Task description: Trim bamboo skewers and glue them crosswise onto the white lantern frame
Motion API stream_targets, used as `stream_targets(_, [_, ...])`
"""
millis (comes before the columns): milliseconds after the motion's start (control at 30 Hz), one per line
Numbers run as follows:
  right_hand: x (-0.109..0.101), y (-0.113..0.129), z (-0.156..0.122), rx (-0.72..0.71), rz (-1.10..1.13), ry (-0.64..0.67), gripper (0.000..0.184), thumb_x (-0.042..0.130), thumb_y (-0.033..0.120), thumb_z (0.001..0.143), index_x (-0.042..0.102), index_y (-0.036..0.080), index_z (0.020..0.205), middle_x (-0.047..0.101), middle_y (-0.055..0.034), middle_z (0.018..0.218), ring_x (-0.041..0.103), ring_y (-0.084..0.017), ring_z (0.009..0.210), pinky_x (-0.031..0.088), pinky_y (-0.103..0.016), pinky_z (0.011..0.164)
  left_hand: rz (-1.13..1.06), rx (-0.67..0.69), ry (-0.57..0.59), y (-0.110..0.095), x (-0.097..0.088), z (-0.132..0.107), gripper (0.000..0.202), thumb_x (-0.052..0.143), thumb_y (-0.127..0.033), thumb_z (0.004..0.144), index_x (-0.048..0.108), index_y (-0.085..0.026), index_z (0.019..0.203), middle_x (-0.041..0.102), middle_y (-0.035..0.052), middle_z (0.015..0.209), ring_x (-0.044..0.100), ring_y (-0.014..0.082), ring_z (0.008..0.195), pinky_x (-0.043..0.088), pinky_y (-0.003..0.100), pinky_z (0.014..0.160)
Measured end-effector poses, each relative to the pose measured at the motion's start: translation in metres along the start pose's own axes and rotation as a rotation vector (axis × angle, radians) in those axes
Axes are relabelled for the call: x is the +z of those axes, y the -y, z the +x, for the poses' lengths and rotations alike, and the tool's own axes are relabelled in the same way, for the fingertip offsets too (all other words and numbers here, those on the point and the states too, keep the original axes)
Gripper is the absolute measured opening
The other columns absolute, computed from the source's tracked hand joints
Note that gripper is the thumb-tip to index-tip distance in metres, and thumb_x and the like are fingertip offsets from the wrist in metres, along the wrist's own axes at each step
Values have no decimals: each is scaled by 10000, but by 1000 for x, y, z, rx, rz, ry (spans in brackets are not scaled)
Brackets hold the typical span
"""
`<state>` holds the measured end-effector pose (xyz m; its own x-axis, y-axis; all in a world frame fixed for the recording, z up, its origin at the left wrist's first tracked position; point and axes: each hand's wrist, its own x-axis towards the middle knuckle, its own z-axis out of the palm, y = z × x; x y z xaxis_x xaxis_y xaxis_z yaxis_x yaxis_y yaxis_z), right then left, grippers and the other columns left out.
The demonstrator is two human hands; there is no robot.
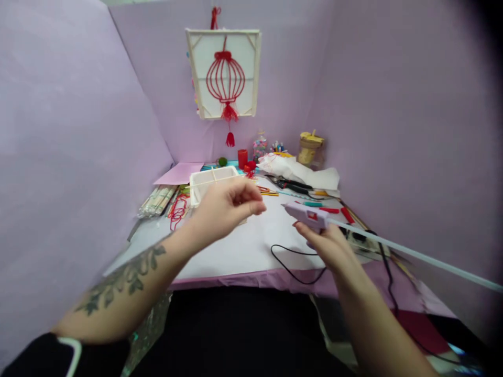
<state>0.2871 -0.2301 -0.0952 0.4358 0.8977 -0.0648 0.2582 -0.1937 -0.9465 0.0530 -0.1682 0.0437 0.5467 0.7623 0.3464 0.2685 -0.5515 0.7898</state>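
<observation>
My right hand (pixel 324 241) grips a pale lilac glue gun (pixel 304 212), its nozzle pointing left toward my other hand. A long whitish glue stick (pixel 408 251) runs out of the gun's back end to the right. Over the middle of the table, my left hand (pixel 231 201) is raised with fingers curled and thumb and fingertips pinched together. Whatever is in the pinch, if anything, is too small to make out. Behind that hand stands a white plastic basket (pixel 198 181), partly hidden, with thin sticks across it.
A black cord (pixel 288 269) loops at the table's front edge. Black-handled pliers (pixel 294 186) and white crumpled paper (pixel 298 170) lie back right. Red pipe cleaners (pixel 178 209) and bundled sticks (pixel 159 200) are left. A framed red lantern (pixel 226 78) hangs on the back wall.
</observation>
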Motion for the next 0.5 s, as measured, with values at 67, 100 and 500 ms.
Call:
stream_targets(67, [1,-8,0,41,-24,23,483,717,559,673,712,143,919,615,-30,627,510,-167,542,406,-285,478,46,-65,-52,38,28,-5,72,699,-237,737,656,-179,729,694,7,686,640,136,642,501,254,613])
stream_targets(100, [2,-11,0,56,-18,25,480,706,566,680,711,137,897,609,-29,609,504,-162,521,397,-283,469,46,-114,-81,58,42,-7,65,704,-230,726,668,-177,735,692,8,678,631,133,633,491,252,615])
stream_targets(500, [15,-24,-6,40,271,68,479,706,582,659,718,124,799,567,-14,562,473,-146,539,348,-267,512,-523,-513,110,138,115,5,409,718,-234,717,686,-128,1111,666,22,697,597,96,579,501,228,594])
